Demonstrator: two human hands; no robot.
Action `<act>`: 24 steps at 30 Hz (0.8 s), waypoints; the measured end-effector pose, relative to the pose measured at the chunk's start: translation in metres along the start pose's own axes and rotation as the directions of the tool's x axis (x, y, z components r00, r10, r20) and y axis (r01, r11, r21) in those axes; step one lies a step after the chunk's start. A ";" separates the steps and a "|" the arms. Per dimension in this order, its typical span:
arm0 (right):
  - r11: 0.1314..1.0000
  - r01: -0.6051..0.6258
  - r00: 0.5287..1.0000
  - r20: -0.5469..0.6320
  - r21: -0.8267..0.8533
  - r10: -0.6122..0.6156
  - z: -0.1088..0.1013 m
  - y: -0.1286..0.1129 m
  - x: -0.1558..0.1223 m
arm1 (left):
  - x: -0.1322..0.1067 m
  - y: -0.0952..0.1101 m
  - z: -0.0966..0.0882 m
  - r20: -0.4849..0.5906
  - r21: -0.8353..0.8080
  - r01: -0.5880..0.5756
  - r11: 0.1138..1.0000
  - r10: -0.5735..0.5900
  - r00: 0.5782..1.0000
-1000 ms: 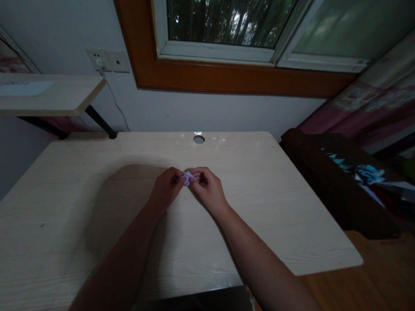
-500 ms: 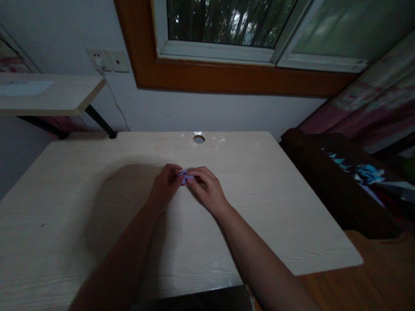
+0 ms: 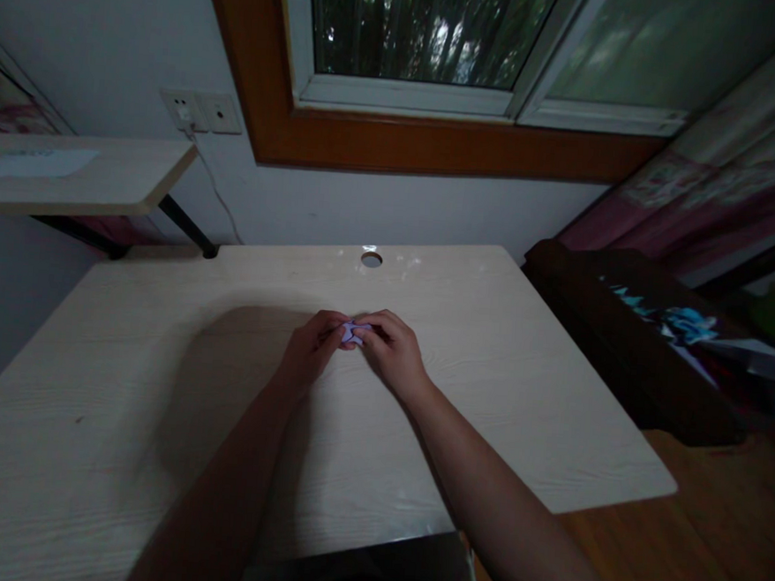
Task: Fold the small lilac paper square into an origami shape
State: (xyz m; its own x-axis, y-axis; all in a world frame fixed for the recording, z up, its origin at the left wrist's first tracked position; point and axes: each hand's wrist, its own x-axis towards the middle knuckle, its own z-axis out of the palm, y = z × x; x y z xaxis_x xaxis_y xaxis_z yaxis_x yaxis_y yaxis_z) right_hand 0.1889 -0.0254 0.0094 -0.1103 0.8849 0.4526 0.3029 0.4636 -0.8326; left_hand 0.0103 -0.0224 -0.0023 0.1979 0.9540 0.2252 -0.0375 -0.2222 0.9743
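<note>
A small piece of folded lilac paper point(image 3: 350, 331) sits between my two hands, just above the middle of a pale wooden table point(image 3: 156, 372). My left hand point(image 3: 309, 352) pinches its left side with curled fingers. My right hand point(image 3: 391, 353) pinches its right side, fingers bent over it. Most of the paper is hidden by my fingertips. Both forearms reach in from the bottom edge of the view.
A round cable hole point(image 3: 371, 258) lies near the table's far edge. A side shelf point(image 3: 76, 182) stands at the left, wall sockets point(image 3: 201, 112) behind it, a window above. Dark furniture with coloured items point(image 3: 663, 332) stands to the right of the table.
The paper has been folded smaller and more of it is covered by my fingers. Both hands have shifted only slightly and stay pressed together on it.
</note>
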 end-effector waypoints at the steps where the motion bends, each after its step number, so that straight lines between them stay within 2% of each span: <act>1: 1.000 -0.019 1.000 -0.018 0.018 0.019 0.001 0.001 0.000 | 0.000 0.000 0.000 0.006 -0.015 -0.004 1.000 0.004 1.000; 5: 0.991 -0.092 0.994 -0.054 0.101 0.098 0.005 0.009 -0.002 | 0.000 0.001 0.001 0.059 -0.041 -0.022 0.999 0.024 0.998; 11: 0.949 -0.188 0.979 -0.030 0.254 0.202 0.008 0.010 -0.004 | 0.003 -0.003 0.001 0.026 0.104 -0.112 0.988 0.109 0.994; 15: 0.916 -0.213 0.974 0.004 0.340 0.225 0.008 0.004 -0.003 | 0.003 -0.003 -0.001 -0.004 0.128 -0.078 0.989 0.079 0.997; 20: 0.866 -0.275 0.956 0.024 0.418 0.292 0.007 -0.001 0.000 | 0.003 -0.002 -0.003 -0.019 0.053 -0.039 0.998 0.040 0.999; 24: 0.838 -0.297 0.950 0.048 0.458 0.310 0.008 0.000 -0.001 | 0.003 -0.005 -0.004 -0.048 0.063 -0.048 0.997 0.051 0.998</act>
State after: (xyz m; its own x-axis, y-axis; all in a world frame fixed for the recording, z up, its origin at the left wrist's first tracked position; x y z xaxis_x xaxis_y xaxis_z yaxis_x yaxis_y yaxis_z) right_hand 0.1818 -0.0256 0.0062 -0.0566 0.9861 0.1563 -0.1471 0.1466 -0.9782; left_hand 0.0069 -0.0174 -0.0062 0.1480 0.9499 0.2751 0.0147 -0.2803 0.9598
